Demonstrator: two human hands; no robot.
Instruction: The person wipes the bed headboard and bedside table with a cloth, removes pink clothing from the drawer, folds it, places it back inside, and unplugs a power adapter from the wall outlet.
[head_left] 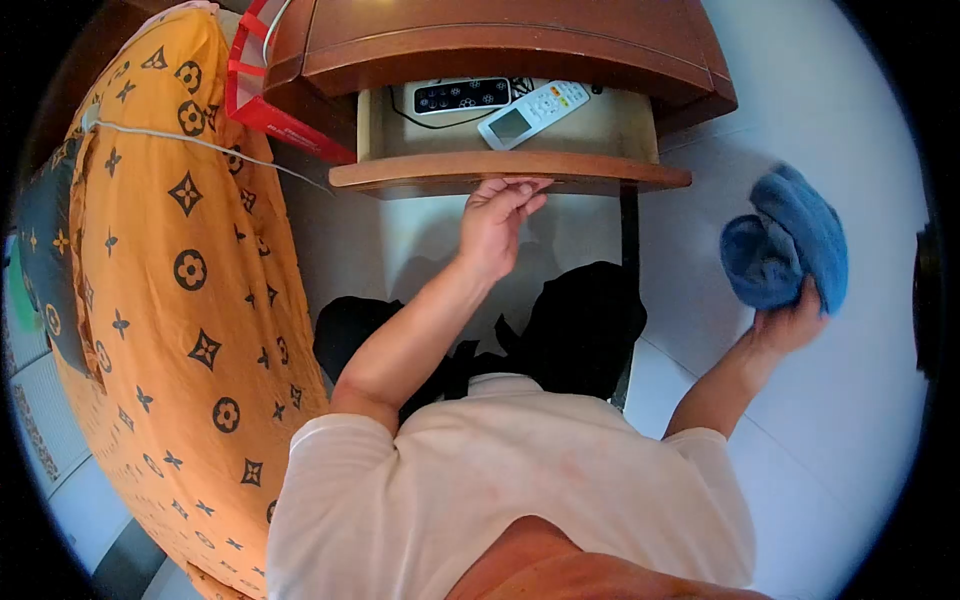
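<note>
My left hand [495,222] has its fingers curled and closed at the middle of the wooden drawer front [420,172]; a handle there, if any, is hidden by the fingers. The drawer [610,130] is pulled out from the nightstand. Inside it lie a white remote control [535,115] with a small screen and a black remote control [462,95] with a white edge. Off to the right, my right hand [795,318] is closed around the lower end of a bunched blue cloth [785,240], held above the floor.
The brown wooden nightstand [520,35] stands straight ahead. On the left is a bed with an orange patterned cover [200,300], crossed by a white cable [200,140]. A red bag [290,130] sits between bed and nightstand. Pale floor tiles [850,420] extend on the right.
</note>
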